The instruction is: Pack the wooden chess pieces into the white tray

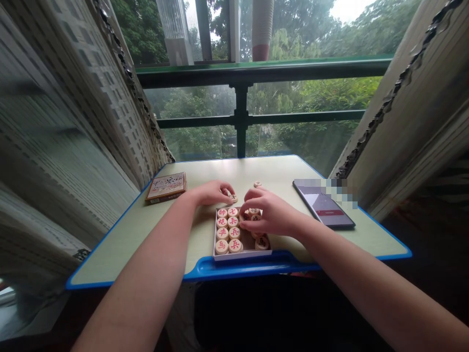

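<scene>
A shallow white box [243,255] near the table's front edge holds round wooden Chinese chess pieces. Red-marked pieces [235,233] fill its two left columns, and dark-marked pieces [262,242] lie on the right side. Just beyond the box, my left hand [217,192] has its fingers closed on a chess piece [234,198] at the tabletop. My right hand [269,211] reaches over the box's right half, thumb and fingers pinched round another piece, which they partly cover. One loose piece [258,184] lies on the table behind my right hand.
A box lid with printed characters [168,187] lies at the table's left. On the right rests a tablet [326,208] with its screen lit. The table [161,244] has a blue rim and stands against a window with a green railing [293,67], between curtains.
</scene>
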`<move>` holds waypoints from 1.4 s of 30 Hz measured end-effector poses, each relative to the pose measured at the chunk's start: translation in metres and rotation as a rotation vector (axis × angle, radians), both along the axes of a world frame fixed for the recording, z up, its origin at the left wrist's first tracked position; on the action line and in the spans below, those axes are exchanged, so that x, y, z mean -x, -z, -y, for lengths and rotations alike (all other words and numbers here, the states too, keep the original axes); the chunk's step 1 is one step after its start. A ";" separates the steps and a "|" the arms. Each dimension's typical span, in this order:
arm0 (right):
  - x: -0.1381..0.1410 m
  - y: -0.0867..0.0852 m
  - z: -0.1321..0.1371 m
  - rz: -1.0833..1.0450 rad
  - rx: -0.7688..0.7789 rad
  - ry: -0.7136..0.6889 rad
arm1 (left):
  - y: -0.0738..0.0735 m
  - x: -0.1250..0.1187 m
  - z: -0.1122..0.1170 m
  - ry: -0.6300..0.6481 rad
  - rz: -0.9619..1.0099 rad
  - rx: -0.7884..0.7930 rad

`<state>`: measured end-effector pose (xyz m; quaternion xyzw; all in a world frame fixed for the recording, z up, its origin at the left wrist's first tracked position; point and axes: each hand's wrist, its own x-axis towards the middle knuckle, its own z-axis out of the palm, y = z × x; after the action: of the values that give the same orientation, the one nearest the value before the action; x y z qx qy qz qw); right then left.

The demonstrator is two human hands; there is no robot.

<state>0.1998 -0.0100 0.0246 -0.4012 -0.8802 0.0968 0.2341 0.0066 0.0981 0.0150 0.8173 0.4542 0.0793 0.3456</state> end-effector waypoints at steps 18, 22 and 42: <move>-0.001 0.001 -0.002 0.059 0.042 0.043 | -0.002 0.000 0.001 0.015 -0.035 -0.029; -0.001 0.002 -0.002 0.049 0.038 0.025 | -0.002 -0.001 0.002 0.013 -0.041 -0.039; 0.002 0.001 -0.003 -0.001 0.112 0.003 | -0.007 -0.002 0.005 -0.006 -0.061 -0.043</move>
<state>0.1983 -0.0066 0.0235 -0.4150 -0.8728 0.1456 0.2118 0.0088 0.0926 0.0216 0.8252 0.4653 0.0651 0.3135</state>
